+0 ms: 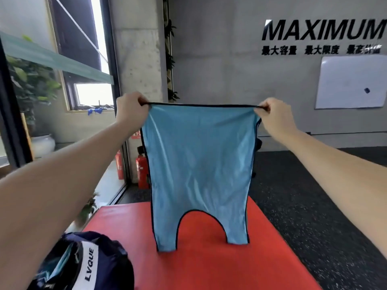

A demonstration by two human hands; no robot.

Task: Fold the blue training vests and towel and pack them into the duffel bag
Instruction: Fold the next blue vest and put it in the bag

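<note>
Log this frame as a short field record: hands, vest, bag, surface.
left hand: grips one top corner of the vest
right hand: pinches the other top corner
vest: blue, dark trim, held up spread, upside down, straps hanging by the mat
bag: dark, open, lower left on mat, blue fabric inside
mat: red, under vest and bag

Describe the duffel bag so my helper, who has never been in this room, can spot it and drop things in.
Start at the big red mat on the dark speckled floor. At its near left corner sits the duffel bag, below the light blue vest held up by both hands. It is the only dark navy thing there, with a white strap reading LVQUE and light blue fabric showing inside.
</note>
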